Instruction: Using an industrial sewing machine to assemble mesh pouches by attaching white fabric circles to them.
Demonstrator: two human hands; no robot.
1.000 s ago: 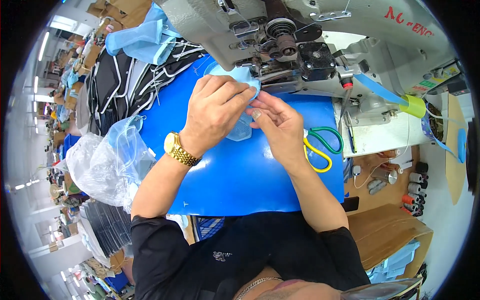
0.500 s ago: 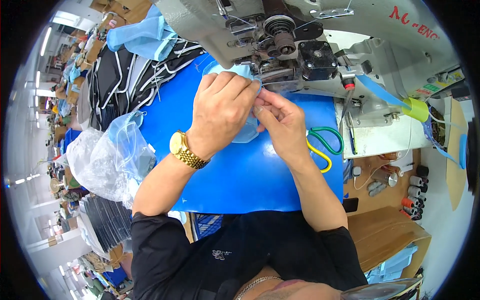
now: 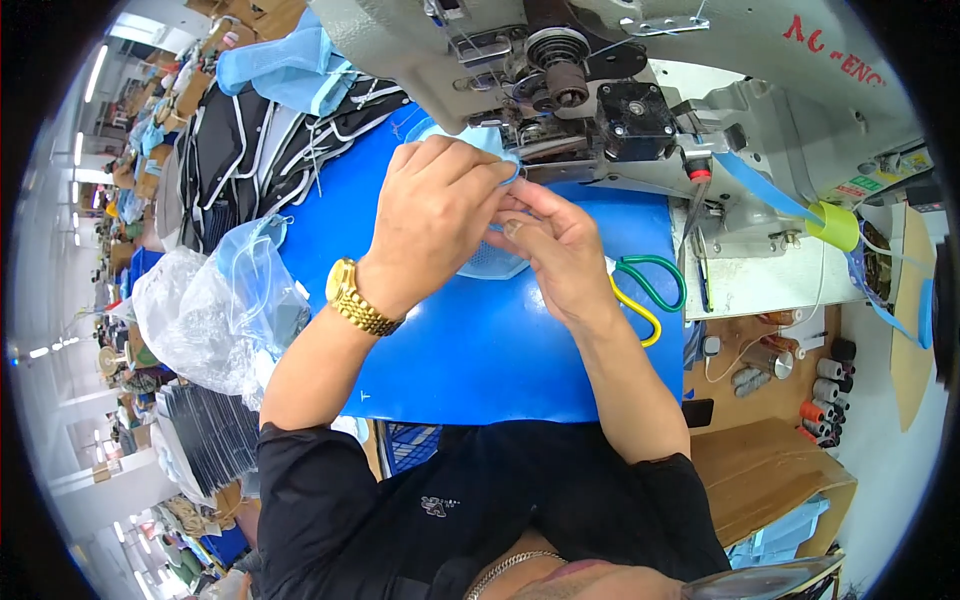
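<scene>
A light blue mesh fabric piece (image 3: pixel 492 262) lies under and between my hands, in front of the sewing machine (image 3: pixel 560 130). My left hand (image 3: pixel 435 215), with a gold watch on its wrist, has its fingers closed on the fabric's edge close to the machine's needle area. Close beside it, my right hand (image 3: pixel 560 245) pinches the edge with thumb and fingers. Much of the fabric is hidden beneath the left hand. Scissors (image 3: pixel 660 285) with green and yellow handles rest to the right of my right hand.
The blue work surface (image 3: pixel 480 370) spreads below my hands. At the left are clear plastic bags (image 3: pixel 205 320) and black pieces with white edging (image 3: pixel 245 160); more light blue mesh (image 3: pixel 285 70) lies on top. Blue tape (image 3: pixel 765 185) runs at the right; a cardboard box (image 3: pixel 770 480) stands lower right.
My left hand has shifted slightly left and up, its wrist turning a little. My right hand has moved slightly left. The fabric below them has shifted with the hands.
</scene>
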